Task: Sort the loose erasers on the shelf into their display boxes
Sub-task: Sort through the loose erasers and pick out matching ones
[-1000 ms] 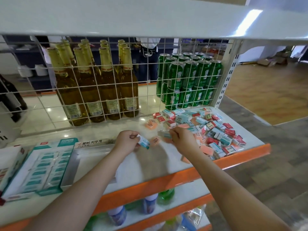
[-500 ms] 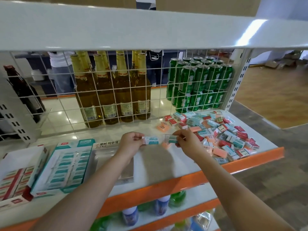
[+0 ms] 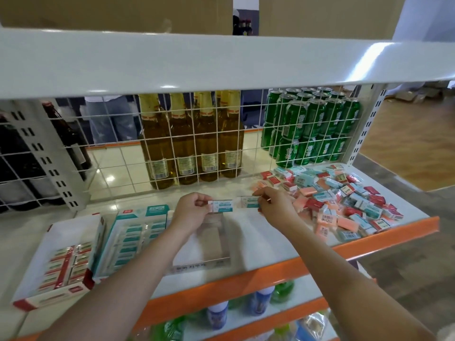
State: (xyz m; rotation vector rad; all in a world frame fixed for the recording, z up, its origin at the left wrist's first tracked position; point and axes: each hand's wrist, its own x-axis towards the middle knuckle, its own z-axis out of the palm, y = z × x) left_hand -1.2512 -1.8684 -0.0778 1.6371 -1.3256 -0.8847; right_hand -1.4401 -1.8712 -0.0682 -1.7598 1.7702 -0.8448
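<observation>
Currently the left hand (image 3: 190, 210) pinches one teal eraser (image 3: 222, 206) and the right hand (image 3: 274, 205) pinches another (image 3: 248, 202), both held above the shelf (image 3: 266, 244) at mid-sort. Judging by colour, they belong in the teal box (image 3: 133, 232) at 9 o'clock, already well stocked; the next move calls for carrying them left. A red box (image 3: 66, 264) at 8 o'clock holds red erasers, a clear box (image 3: 206, 252) below the hands looks empty, and the loose pile (image 3: 342, 200) lies at 3 o'clock

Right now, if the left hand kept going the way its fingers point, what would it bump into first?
Probably the right hand. The left hand pinches a teal eraser that points rightward at the second teal eraser held there; whether the erasers already touch is unclear.
</observation>
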